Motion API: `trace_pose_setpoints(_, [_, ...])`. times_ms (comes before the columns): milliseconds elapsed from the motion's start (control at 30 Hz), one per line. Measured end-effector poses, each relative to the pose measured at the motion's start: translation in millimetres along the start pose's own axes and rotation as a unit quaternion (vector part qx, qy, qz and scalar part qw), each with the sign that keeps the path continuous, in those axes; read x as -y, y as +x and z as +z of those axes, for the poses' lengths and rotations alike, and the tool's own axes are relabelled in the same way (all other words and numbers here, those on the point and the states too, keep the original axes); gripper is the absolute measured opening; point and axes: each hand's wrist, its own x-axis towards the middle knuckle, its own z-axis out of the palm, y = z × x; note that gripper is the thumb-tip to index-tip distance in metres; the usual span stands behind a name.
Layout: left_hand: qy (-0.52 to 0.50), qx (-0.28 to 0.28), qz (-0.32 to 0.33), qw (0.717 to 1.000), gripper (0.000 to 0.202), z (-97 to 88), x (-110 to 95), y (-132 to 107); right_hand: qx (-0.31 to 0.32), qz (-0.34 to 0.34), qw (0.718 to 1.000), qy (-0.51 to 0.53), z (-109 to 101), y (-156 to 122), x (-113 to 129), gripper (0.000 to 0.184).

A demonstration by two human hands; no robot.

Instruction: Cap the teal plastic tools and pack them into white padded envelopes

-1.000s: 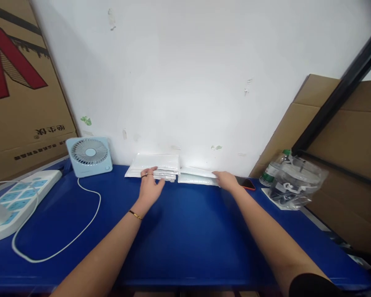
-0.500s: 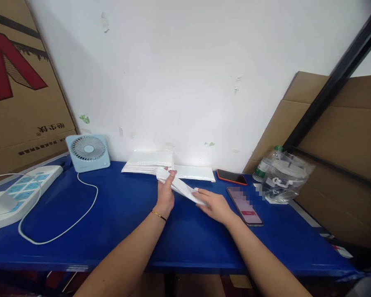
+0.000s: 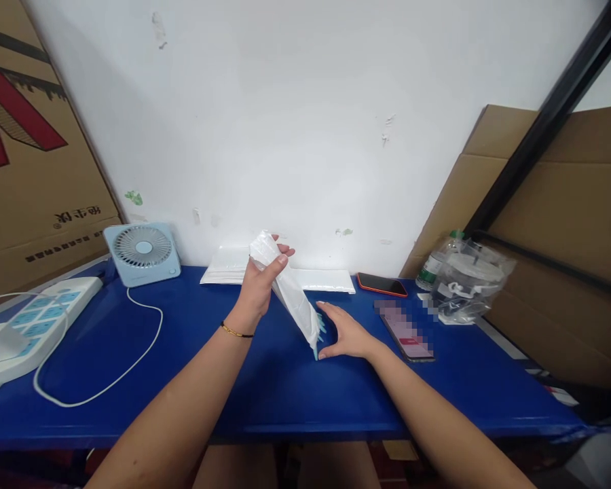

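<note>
A white plastic pouch point(image 3: 294, 297) hangs tilted over the table, its lower end pointing down to the right. My left hand point(image 3: 262, 275) is wrapped round its upper part. Several thin light-blue tips point(image 3: 321, 326) stick out of the pouch's lower end; what they belong to is hidden inside. Beside these tips, my right hand point(image 3: 349, 333) is open, thumb and fingers spread in a curve. Behind the left hand lies a stack of flat white packets point(image 3: 224, 268), with another white packet point(image 3: 326, 280) to its right against the wall.
A light-blue fan point(image 3: 143, 252) and a white power strip point(image 3: 56, 319) with a looping cable occupy the left of the blue table point(image 3: 183, 387). On the right are two phones point(image 3: 381, 284), a bottle point(image 3: 430, 268) and a clear bag holding a container point(image 3: 471, 282). Cardboard stands at both sides.
My left hand has raised and tipped the pouch more steeply. My right hand has let go of its lower end and spread open, and light-blue tips now show there.
</note>
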Motion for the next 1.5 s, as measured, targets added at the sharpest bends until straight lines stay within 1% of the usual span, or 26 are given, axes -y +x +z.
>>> trace_pose_setpoints(100, [0.008,0.010,0.012,1.000,0.052,-2.1,-14.7,4.6,0.007,-0.014,1.000,-0.003,3.4,9.5,14.3,0.117])
trace_pose_setpoints(200, [0.034,0.018,0.029,0.999,0.053,-7.7,-29.8,11.2,0.026,-0.029,0.999,-0.019,4.8,18.0,28.3,0.112])
trace_pose_setpoints(333, [0.098,0.038,0.046,0.993,0.055,-20.4,-51.1,22.3,0.100,-0.021,0.994,-0.034,1.3,23.4,38.3,0.108])
trace_pose_setpoints(400, [0.120,0.038,0.056,0.990,0.055,-27.0,-60.7,27.2,0.126,-0.010,0.992,-0.030,0.7,23.6,40.7,0.106])
trace_pose_setpoints(467, [0.140,0.029,0.066,0.988,0.055,-32.0,-68.6,31.4,0.124,0.002,0.992,-0.034,4.0,22.9,43.4,0.103])
trace_pose_setpoints(533, [0.157,0.025,0.075,0.984,0.056,-34.9,-75.3,35.3,0.104,0.014,0.993,-0.055,11.5,22.3,46.8,0.100])
trace_pose_setpoints(633, [0.171,0.033,0.095,0.980,0.057,-35.5,-86.3,41.9,0.068,0.025,0.992,-0.099,24.7,22.5,51.8,0.097])
trace_pose_setpoints(700, [0.178,0.042,0.113,0.977,0.059,-34.6,-96.1,47.2,0.060,0.022,0.991,-0.116,30.2,23.2,53.7,0.092])
trace_pose_setpoints(833, [0.197,0.066,0.143,0.968,0.063,-34.5,-117.8,56.6,0.068,0.014,0.990,-0.123,30.8,24.3,54.6,0.086])
trace_pose_setpoints(900, [0.227,0.076,0.153,0.959,0.064,-37.1,-121.6,58.3,0.071,0.008,0.990,-0.121,27.8,24.1,54.5,0.085])
trace_pose_setpoints(967, [0.295,0.093,0.142,0.940,0.066,-43.5,-114.5,57.3,0.056,0.000,0.992,-0.109,22.6,23.7,52.4,0.083])
trace_pose_setpoints(1000, [0.344,0.107,0.125,0.924,0.067,-48.6,-106.1,55.8,0.037,-0.003,0.994,-0.098,19.0,23.5,50.0,0.079])
trace_pose_setpoints(1033, [0.404,0.129,0.097,0.900,0.069,-55.1,-95.0,53.9,0.009,-0.003,0.996,-0.085,14.7,23.4,46.3,0.074])
trace_pose_setpoints(1100, [0.529,0.172,0.025,0.831,0.073,-71.2,-66.8,49.1,-0.059,0.002,0.997,-0.055,4.4,23.0,35.1,0.059])
trace_pose_setpoints(1167, [0.629,0.212,-0.048,0.746,0.078,-88.2,-37.3,43.0,-0.111,0.012,0.993,-0.025,-7.2,21.4,20.3,0.046])
trace_pose_setpoints(1200, [0.666,0.230,-0.080,0.705,0.082,-95.3,-24.4,39.0,-0.118,0.018,0.993,-0.010,-13.1,19.8,12.5,0.042])
trace_pose_setpoints(1233, [0.689,0.243,-0.094,0.676,0.091,-100.7,-13.5,34.2,-0.111,0.023,0.994,0.003,-18.9,17.4,5.2,0.041])
trace_pose_setpoints(1267, [0.699,0.253,-0.088,0.663,0.105,-103.9,-5.0,28.1,-0.089,0.028,0.996,0.012,-24.4,14.2,-1.4,0.043])
trace_pose_setpoints(1300, [0.698,0.260,-0.071,0.663,0.113,-104.8,1.5,20.6,-0.055,0.034,0.998,0.015,-29.4,10.5,-6.9,0.050])
trace_pose_setpoints(1333, [0.686,0.277,-0.055,0.671,0.116,-103.4,6.4,11.7,-0.015,0.041,0.999,0.013,-33.8,6.5,-11.2,0.063])
trace_pose_setpoints(1367, [0.661,0.307,-0.045,0.683,0.114,-100.1,10.1,1.5,0.025,0.049,0.998,0.008,-37.5,2.5,-14.3,0.080])
trace_pose_setpoints(1400, [0.629,0.351,-0.049,0.692,0.110,-95.4,13.6,-9.6,0.061,0.056,0.997,0.004,-40.2,-1.1,-16.4,0.097])
trace_pose_setpoints(1433, [0.602,0.390,-0.063,0.694,0.109,-89.9,17.1,-21.0,0.088,0.063,0.994,0.003,-42.0,-4.0,-17.5,0.112])
trace_pose_setpoints(1467, [0.592,0.405,-0.076,0.693,0.112,-84.1,21.2,-32.0,0.107,0.068,0.992,0.004,-42.9,-5.9,-17.8,0.123])
trace_pose_setpoints(1500, [0.593,0.406,-0.085,0.691,0.116,-78.5,25.8,-41.7,0.118,0.071,0.990,0.008,-42.9,-7.0,-17.4,0.130])
